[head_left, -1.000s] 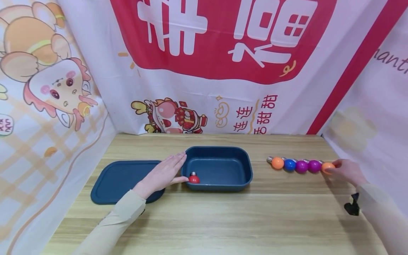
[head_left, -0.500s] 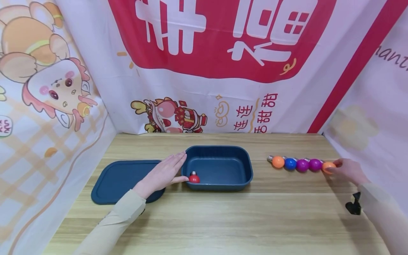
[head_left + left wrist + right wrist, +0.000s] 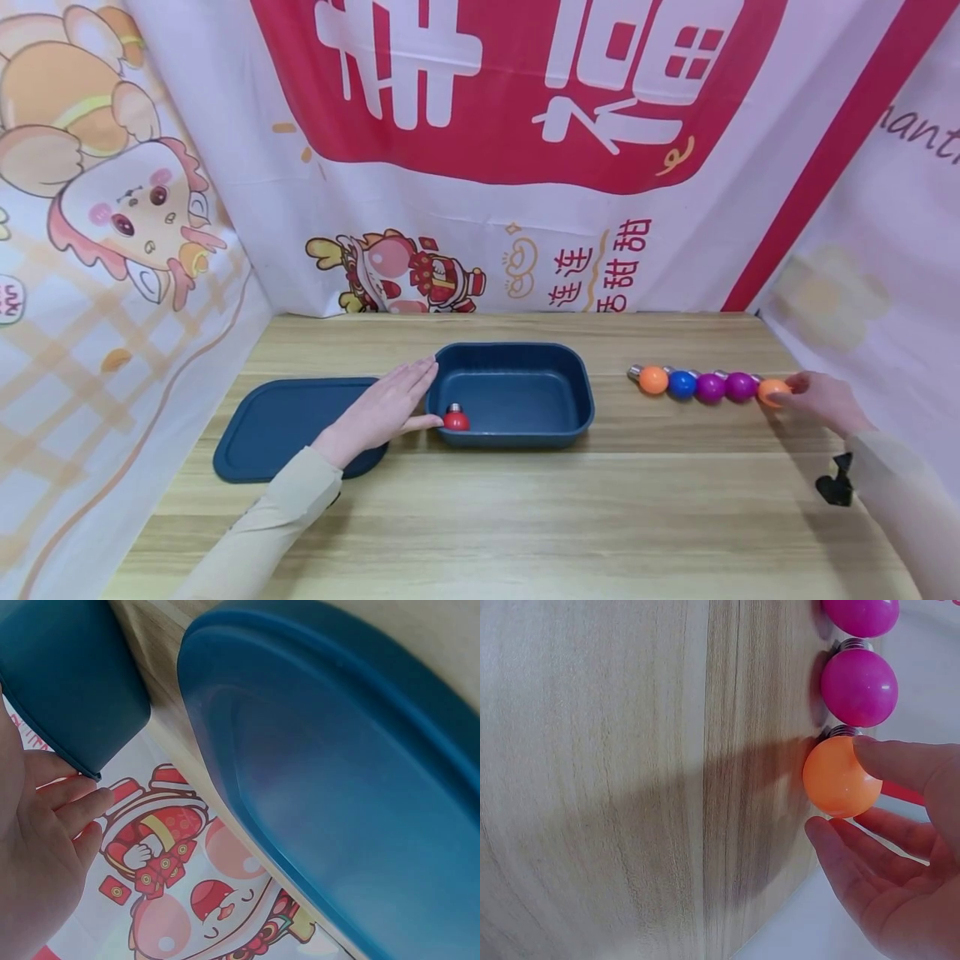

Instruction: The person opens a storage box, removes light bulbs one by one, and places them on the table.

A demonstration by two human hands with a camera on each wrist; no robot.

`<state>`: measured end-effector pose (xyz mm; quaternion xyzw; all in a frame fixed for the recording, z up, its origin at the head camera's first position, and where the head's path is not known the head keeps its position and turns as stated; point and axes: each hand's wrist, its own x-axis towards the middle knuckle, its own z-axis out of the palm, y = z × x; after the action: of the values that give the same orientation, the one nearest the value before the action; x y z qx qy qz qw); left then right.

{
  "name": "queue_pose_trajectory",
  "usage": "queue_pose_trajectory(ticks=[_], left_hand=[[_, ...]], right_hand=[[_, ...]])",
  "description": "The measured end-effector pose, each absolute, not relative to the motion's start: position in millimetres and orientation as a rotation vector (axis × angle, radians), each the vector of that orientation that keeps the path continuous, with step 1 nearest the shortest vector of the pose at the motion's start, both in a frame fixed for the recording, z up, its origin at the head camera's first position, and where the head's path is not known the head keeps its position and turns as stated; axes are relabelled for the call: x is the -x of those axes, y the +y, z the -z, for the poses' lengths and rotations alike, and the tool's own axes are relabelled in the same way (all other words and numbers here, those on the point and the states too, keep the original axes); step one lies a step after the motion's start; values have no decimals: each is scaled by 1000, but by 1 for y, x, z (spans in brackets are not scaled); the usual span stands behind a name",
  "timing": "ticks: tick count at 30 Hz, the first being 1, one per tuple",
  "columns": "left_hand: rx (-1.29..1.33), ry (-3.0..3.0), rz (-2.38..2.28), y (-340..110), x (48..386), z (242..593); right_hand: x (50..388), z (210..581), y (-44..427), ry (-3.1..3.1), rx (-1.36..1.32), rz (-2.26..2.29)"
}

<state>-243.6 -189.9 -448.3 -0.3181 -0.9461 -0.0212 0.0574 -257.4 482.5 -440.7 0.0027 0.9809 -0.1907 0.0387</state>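
My left hand lies against the left side of a dark blue box, fingers extended along the rim and thumb at its front left corner. A red light bulb sits inside the box near that thumb. At the far right, my right hand pinches an orange light bulb at the end of a row, thumb on one side and fingertips at the other. Beside it stand two purple bulbs, then a blue bulb and another orange bulb, their metal bases facing back.
A dark blue lid lies flat on the wooden table, left of the box and partly under my left forearm. Printed cloth hangs behind the table and along both sides.
Only a slight shift of the view shows. Both hands, the box and the bulbs stay practically in place.
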Motion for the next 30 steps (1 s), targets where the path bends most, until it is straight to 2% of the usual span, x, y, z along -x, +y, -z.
queue_pose_trajectory(ticks=[13, 30], left_hand=[[954, -2869, 81, -190, 243, 448], [951, -2882, 90, -189, 242, 446]], right_hand=[[259, 440, 478, 2976, -53, 625], [262, 442, 480, 3050, 19, 585]])
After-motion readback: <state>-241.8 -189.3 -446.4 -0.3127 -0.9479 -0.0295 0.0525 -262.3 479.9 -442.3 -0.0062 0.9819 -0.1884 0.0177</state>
